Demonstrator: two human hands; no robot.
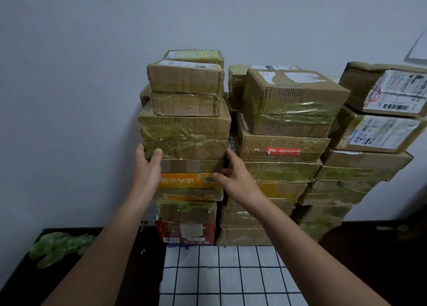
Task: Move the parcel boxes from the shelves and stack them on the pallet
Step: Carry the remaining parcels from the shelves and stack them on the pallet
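Squaring left stack [187,211] | left hand [146,167] clasps taped box [184,134] | right hand [233,176] presses opposite side, fingers [229,154] straight | I'd squeeze evenly.

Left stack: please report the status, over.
Left hand grips taped box at lower corner. Right hand flat on its right side. Two small boxes on top; middle stack close.

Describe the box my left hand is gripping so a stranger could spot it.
Three parcel stacks stand against the white wall; take the leftmost stack. Beneath its two small top boxes sits the tape-wrapped box. It is that stack's widest, glossy with crinkled yellowish tape, directly above a plain brown box.
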